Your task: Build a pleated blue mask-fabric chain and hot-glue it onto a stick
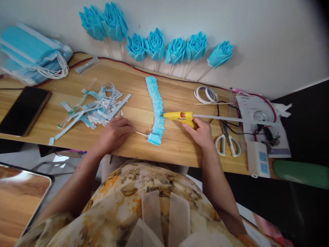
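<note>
My right hand [202,133] grips a yellow hot glue gun [178,116] with a long glue stick [221,117] jutting from its back. The gun's nozzle meets the right edge of a pleated blue strip [156,99] lying lengthwise on the table. At the strip's near end a small blue rolled piece [154,138] sits on a thin wooden stick [141,133]. The other end of that stick is pinched in the fingers of my left hand [118,132], which rests on the table beside a heap of white and blue cut scraps [99,106].
Several blue flowers [155,44] on sticks lean against the wall. Blue face masks [31,48] and a phone [24,110] lie left. Rolls of white tape [205,94], scissors [227,142], a power strip [257,159] and black cables are right.
</note>
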